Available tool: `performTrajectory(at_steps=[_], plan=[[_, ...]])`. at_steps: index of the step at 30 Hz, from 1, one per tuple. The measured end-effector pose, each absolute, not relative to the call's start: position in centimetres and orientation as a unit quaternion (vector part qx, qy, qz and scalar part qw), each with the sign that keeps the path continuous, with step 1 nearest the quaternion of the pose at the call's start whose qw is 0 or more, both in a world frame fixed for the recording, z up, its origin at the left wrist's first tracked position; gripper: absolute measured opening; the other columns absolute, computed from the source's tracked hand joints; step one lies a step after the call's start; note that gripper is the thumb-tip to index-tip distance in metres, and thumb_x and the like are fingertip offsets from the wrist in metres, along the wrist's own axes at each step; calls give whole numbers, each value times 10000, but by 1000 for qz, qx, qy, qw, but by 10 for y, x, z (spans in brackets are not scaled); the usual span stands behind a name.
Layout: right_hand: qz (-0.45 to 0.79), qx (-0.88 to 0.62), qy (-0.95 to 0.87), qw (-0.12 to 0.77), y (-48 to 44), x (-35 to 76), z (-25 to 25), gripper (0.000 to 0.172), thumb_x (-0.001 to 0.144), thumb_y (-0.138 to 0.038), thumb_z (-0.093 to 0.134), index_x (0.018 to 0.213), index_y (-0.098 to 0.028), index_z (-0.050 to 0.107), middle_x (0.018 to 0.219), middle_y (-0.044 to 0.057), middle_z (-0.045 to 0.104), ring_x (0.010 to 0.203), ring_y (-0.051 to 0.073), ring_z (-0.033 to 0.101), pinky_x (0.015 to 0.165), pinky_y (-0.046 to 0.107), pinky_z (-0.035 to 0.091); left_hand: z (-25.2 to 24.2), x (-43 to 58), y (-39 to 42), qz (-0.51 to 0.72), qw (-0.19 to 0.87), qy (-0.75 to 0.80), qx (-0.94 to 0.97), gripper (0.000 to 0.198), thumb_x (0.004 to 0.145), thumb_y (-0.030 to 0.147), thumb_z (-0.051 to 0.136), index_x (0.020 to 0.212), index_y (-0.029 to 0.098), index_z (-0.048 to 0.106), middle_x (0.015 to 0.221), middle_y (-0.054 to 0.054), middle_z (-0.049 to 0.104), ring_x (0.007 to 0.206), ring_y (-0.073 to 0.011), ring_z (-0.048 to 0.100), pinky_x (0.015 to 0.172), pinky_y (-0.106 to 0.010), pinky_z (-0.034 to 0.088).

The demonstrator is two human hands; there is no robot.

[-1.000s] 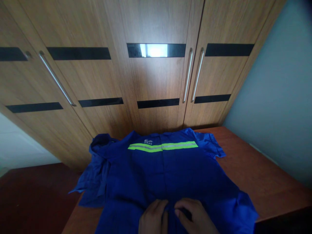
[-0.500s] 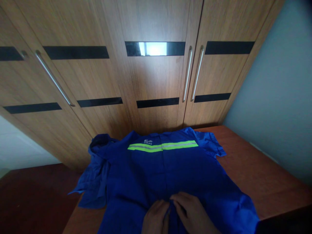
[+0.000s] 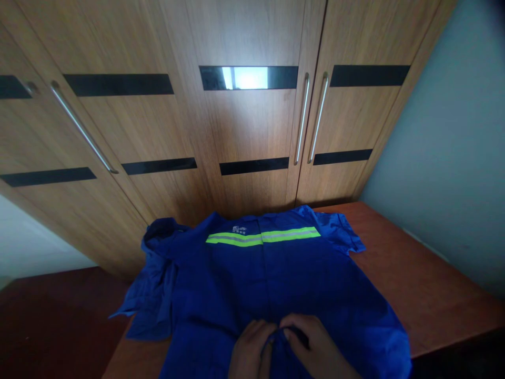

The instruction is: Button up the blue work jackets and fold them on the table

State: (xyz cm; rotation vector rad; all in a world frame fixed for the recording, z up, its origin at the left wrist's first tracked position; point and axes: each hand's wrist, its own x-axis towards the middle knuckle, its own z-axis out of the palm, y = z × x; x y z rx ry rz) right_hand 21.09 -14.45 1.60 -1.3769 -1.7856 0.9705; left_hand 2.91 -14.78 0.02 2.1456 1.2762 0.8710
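Farthest left of the grip, a dark red floor (image 3: 51,326) spreads out, with a pale wall (image 3: 31,242) rising above it. Next comes a wooden wardrobe (image 3: 150,126), which stands beyond the grip and runs across most of the view; a long metal handle (image 3: 82,126) slants down its left part, and black strips (image 3: 118,84) cross its doors. Nearer, to the left of the grip, a crumpled blue cloth (image 3: 152,287) hangs past the table edge; I cannot tell whether it is a sleeve or a separate piece.

The blue garment (image 3: 221,279) lies spread on the table, under the grip and out beyond it. Straight ahead of the grip, towards the wardrobe, a yellow-green reflective band (image 3: 234,239) crosses its chest, with a small pale logo (image 3: 239,229) just above the band's left half.

At the grip itself, the left hand (image 3: 249,348) has its fingers curled over and pinches a gathered bit of the garment's cloth. Just beside it, the right hand (image 3: 315,342) pinches the same gathered part between thumb and forefinger, the two sets of fingertips close together.

Ahead and to the right of the grip, a short sleeve (image 3: 341,231) lies flat. Farther right are the bare reddish-brown table (image 3: 426,295) and a grey-blue wall (image 3: 450,158).
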Motion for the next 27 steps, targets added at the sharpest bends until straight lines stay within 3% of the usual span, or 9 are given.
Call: performTrajectory(at_steps=[7, 13, 19, 27], plan=[[363, -495, -721, 321, -147, 205, 21, 172, 839, -215, 541, 932, -235, 684, 946, 21, 733, 902, 184, 677, 839, 267, 498, 11, 29, -144, 322, 258, 475, 778, 349, 795, 52, 442, 991, 211, 684, 922, -65, 724, 830, -177, 678, 743, -267, 550], [253, -503, -760, 323, -149, 190, 10, 213, 864, -140, 449, 989, -219, 603, 930, 26, 714, 825, 166, 693, 770, 242, 507, 8, 28, -144, 335, 248, 498, 761, 349, 795, 60, 447, 993, 202, 697, 962, -72, 736, 876, -177, 694, 812, -276, 562], [205, -564, -706, 376, -145, 176, -9, 200, 931, -196, 353, 968, -213, 549, 782, 23, 700, 680, 157, 698, 649, 218, 512, 9, 28, -142, 354, 154, 483, 786, 280, 885, 174, 465, 1043, 237, 687, 978, -58, 743, 893, -184, 702, 818, -279, 576], [119, -643, -591, 472, -110, 256, 17, 243, 902, -375, 457, 967, -201, 614, 873, 61, 729, 805, 211, 706, 685, 271, 553, 32, -8, -147, 356, 109, 382, 846, 409, 874, 82, 450, 1214, 270, 575, 1023, -48, 711, 890, -162, 674, 831, -283, 550]])
